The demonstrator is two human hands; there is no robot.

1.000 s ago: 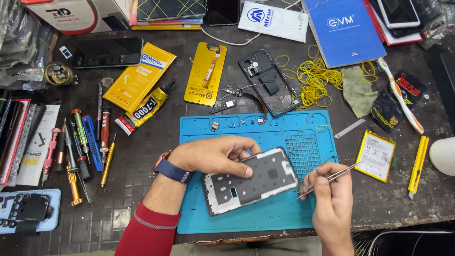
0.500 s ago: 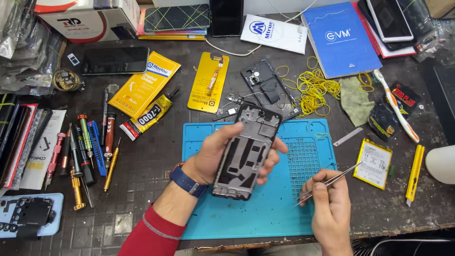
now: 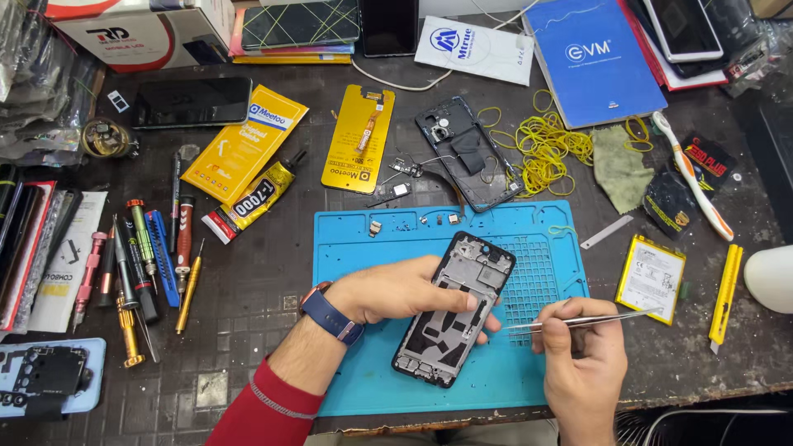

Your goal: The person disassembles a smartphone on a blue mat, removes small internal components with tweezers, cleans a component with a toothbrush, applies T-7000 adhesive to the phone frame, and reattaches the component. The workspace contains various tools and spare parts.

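My left hand (image 3: 396, 291) grips an opened phone frame (image 3: 454, 310) by its left side, holding it tilted over the blue work mat (image 3: 363, 248). The frame's inner side faces up, with metal shields and black patches showing. My right hand (image 3: 582, 355) pinches metal tweezers (image 3: 578, 320) just right of the frame, their tips pointing left and close to its right edge. A blue watch sits on my left wrist above a red sleeve.
A black phone back cover (image 3: 467, 157) and small loose parts (image 3: 405, 177) lie above the mat. Yellow rubber bands (image 3: 545, 149), a phone battery (image 3: 650, 277), a yellow cutter (image 3: 725, 296) and a toothbrush (image 3: 692, 175) are to the right. Screwdrivers (image 3: 144, 264) and a glue tube (image 3: 252, 198) lie to the left.
My left hand lifted the phone frame upright, then lowered it again towards the mat at a tilt. The right hand with the tweezers stayed close by on the right.
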